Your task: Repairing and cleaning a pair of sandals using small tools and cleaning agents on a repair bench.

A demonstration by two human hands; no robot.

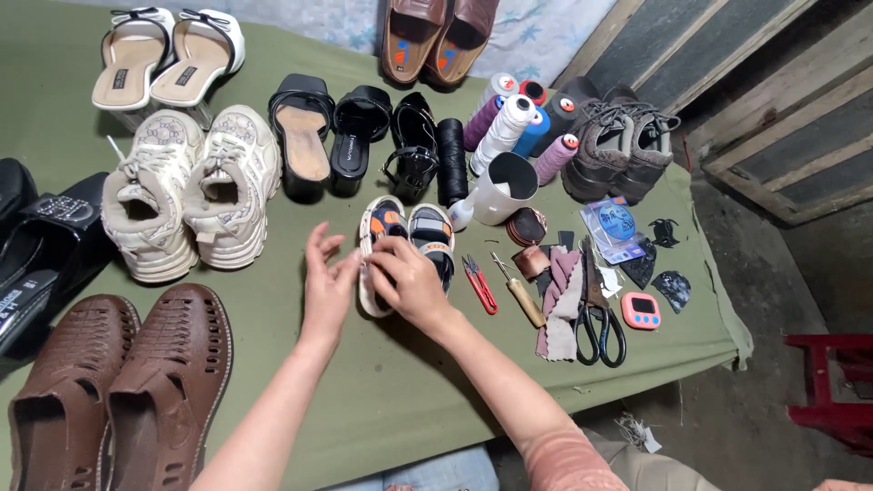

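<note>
A pair of small children's sandals (426, 229), white with orange and dark straps, lies in the middle of the green cloth (273, 318). My right hand (411, 280) rests on the left sandal, fingers curled around its side. My left hand (326, 280) hovers just left of it with fingers spread, fingertips near the right hand. Red thread snips (479, 284) and a wooden-handled awl (518, 291) lie just right of the sandals.
Cream sneakers (186, 191), brown woven sandals (118, 382), black heels (355, 136), white heels (168, 55), brown loafers (436, 36) and grey boots (618, 145) ring the cloth. Thread spools (514, 123), a white cup (502, 189), black scissors (598, 327), a pink timer (641, 310).
</note>
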